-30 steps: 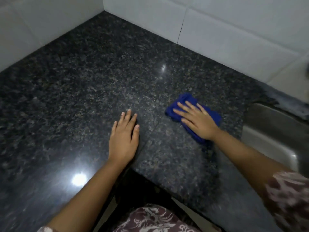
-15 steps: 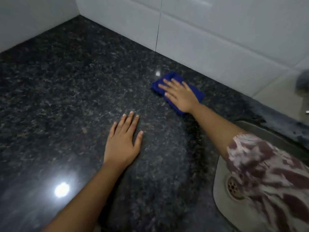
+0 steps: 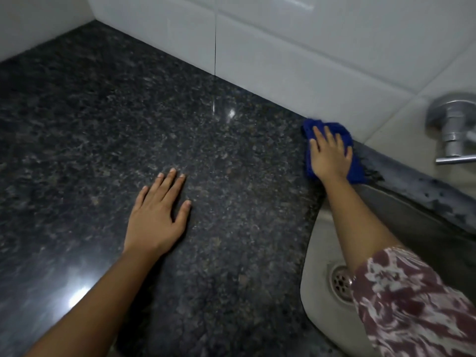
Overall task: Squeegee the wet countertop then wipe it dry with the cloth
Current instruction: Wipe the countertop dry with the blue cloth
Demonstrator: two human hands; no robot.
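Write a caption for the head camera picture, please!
The right hand presses blue cloth on the dark countertop by the tiled wall; left hand rests flat.

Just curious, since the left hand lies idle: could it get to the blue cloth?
Probably yes: only bare countertop lies between the left hand and the cloth, though the right hand presses flat on it.
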